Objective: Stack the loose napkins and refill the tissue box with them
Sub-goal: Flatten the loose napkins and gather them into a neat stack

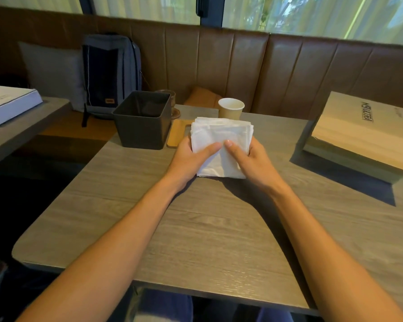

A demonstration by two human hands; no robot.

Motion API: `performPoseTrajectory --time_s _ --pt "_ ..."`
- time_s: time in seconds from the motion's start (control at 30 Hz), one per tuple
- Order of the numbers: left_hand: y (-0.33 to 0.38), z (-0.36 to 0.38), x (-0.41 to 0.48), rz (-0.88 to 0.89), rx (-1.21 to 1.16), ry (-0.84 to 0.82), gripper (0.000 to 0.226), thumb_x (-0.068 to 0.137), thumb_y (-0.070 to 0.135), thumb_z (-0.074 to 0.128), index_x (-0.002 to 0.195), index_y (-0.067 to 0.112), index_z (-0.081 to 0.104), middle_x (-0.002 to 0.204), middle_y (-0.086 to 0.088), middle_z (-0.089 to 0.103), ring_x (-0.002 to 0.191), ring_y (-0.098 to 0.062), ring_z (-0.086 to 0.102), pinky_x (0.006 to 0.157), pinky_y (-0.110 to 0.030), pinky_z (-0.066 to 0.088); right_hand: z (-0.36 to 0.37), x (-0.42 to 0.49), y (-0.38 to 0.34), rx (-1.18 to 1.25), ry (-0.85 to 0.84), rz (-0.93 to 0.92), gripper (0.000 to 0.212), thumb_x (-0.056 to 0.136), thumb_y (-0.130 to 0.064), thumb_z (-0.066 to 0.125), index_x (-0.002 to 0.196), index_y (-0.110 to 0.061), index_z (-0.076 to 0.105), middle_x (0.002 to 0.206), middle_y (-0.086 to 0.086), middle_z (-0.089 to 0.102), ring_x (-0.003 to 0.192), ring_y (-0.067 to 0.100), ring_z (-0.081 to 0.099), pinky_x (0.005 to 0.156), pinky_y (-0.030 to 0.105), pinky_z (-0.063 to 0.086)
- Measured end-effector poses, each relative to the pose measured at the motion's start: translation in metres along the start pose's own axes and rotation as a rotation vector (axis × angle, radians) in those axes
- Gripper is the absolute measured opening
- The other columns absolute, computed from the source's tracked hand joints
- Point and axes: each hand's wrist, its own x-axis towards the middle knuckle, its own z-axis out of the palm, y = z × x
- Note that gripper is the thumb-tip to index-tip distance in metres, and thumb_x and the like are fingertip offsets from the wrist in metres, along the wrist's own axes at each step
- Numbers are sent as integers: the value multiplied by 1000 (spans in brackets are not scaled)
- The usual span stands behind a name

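Observation:
A stack of white napkins (221,138) is held just above the wooden table (219,228), slightly tilted. My left hand (191,159) grips its left side, thumb lying across the top. My right hand (249,159) grips the right side, thumb also on top. The dark grey tissue box (142,126) stands open and looks empty, to the left of the stack and a little farther away. A light wooden lid (176,133) lies flat between the box and the napkins.
A paper cup (231,109) stands just behind the napkins. A large paper bag (363,133) lies at the right of the table. A backpack (111,75) and a grey cushion (54,73) rest on the bench beyond.

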Motion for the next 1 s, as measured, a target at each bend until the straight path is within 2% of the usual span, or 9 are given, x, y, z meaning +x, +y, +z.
performPoseTrajectory --time_s 0.1,0.23,0.33,0.4,0.47,0.63,0.77,0.87,1.0 --pt "0 1 0 39 37 -15 46 88 28 73 128 30 52 118 6 67 102 -11 69 76 -28 59 0 0 1 -20 -27 -9 41 97 -43 52 136 -33 46 125 -13 61 111 4 62 89 24 56" --pt "-1 4 0 88 184 38 57 87 36 72 137 26 46 120 8 63 104 -11 66 76 -24 58 -4 0 3 -13 13 23 41 90 -54 61 127 -39 51 123 -12 63 111 11 63 90 39 57" --pt "-1 2 0 60 260 103 66 80 43 77 136 25 47 126 3 61 108 -17 63 86 -35 59 -9 -1 -1 -86 18 -7 32 88 -49 65 117 -40 56 111 -19 66 104 6 64 82 28 59" --pt "0 -1 -2 37 244 91 66 77 41 80 133 26 48 126 3 60 109 -19 63 87 -37 59 -10 -3 -4 -75 7 -6 34 90 -44 64 121 -33 58 111 -16 67 103 7 65 79 25 58" --pt "1 -6 -3 8 199 48 64 76 37 82 131 28 48 125 2 61 109 -19 63 86 -38 59 -12 -6 -5 -36 -17 10 33 92 -40 62 123 -27 61 112 -12 70 102 8 67 77 23 58" --pt "1 -5 -3 -60 196 46 59 76 37 80 126 23 51 118 -2 64 103 -18 67 79 -36 61 -13 -6 1 -145 -85 28 26 98 -39 55 117 -25 65 105 -9 72 97 9 69 80 28 59" --pt "4 1 -2 -23 134 81 21 88 44 68 101 31 56 105 3 69 96 -18 70 82 -42 61 0 -2 2 -105 90 3 30 99 -35 54 123 -18 60 111 -3 70 100 13 69 79 29 60" --pt "4 6 -2 -5 150 135 23 92 46 63 107 31 54 104 5 68 94 -15 70 82 -39 61 18 -1 6 -64 234 -27 33 97 -41 57 124 -22 59 113 -6 69 100 8 68 79 29 60" --pt "7 7 -1 62 258 218 26 95 48 57 109 26 55 100 5 68 91 -14 69 79 -33 60 27 4 6 -117 353 -27 19 95 -47 57 104 -31 64 98 -11 71 89 8 70 76 41 62"
